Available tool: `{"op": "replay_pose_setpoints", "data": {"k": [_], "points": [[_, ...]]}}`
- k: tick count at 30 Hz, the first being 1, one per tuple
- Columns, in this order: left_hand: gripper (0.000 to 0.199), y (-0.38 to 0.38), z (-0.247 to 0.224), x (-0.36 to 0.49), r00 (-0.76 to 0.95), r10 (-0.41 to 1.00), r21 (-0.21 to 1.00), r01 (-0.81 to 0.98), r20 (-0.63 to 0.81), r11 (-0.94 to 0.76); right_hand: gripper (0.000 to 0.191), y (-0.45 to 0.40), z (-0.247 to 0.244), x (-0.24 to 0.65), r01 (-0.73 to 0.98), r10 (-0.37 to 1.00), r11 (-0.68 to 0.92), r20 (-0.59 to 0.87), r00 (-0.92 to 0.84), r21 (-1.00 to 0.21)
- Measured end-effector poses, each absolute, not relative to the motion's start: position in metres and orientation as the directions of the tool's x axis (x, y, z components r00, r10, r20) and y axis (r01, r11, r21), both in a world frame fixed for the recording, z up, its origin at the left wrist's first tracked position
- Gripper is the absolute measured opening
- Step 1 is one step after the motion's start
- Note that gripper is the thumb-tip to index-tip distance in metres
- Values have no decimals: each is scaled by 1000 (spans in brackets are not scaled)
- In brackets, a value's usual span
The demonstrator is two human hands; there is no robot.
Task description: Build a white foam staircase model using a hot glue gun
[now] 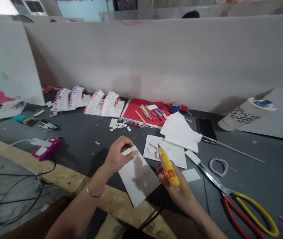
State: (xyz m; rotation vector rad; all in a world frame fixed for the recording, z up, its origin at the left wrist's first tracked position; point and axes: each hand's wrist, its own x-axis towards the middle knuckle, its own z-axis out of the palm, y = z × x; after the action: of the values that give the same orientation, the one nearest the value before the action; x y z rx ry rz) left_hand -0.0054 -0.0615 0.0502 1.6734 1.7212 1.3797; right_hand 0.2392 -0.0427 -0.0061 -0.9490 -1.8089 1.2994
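The pale cup (243, 114), leaning toward the far right corner of the tabletop (81, 132), carries dark blue print: a flower-like figure and beside it what may be large letters, though they curve away from me too far to read.

The person's left hand (118, 154) is nearly closed, thumb and forefinger pinching the upper edge of a white board (141, 179); a small white piece (133, 148) seems to sit at those fingertips. A thin bangle (94, 196) circles that wrist. The right hand (181, 191) is curled round a yellow tool (166, 162), gripping its body.

The board lies at a slant by the tabletop's near edge, its long axis running from upper left to lower right, the lower end reaching over the light wooden strip (17, 155). The tool is held above the tabletop, just right of the board, its narrow tip pointing toward the far edge and a little left, its back end toward the near edge.

Beyond the tool lies a white card (178, 157) with slivers on it. Large scissors (224, 191) stretch toward the near right corner, handles nearest me, one red and one yellow. Toward the left end of the near edge rests a magenta device (53, 146).
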Motion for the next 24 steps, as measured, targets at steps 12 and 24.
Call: {"op": "replay_pose_setpoints", "data": {"k": [12,24], "points": [[11,-139,68,-46,-289,659,527,828,694,-192,33,-29,21,59,489,678,489,-38,-734,-722],[13,-134,25,-51,-405,693,680,714,596,-167,24,37,21,46,627,734,604,35,-679,-493]]}}
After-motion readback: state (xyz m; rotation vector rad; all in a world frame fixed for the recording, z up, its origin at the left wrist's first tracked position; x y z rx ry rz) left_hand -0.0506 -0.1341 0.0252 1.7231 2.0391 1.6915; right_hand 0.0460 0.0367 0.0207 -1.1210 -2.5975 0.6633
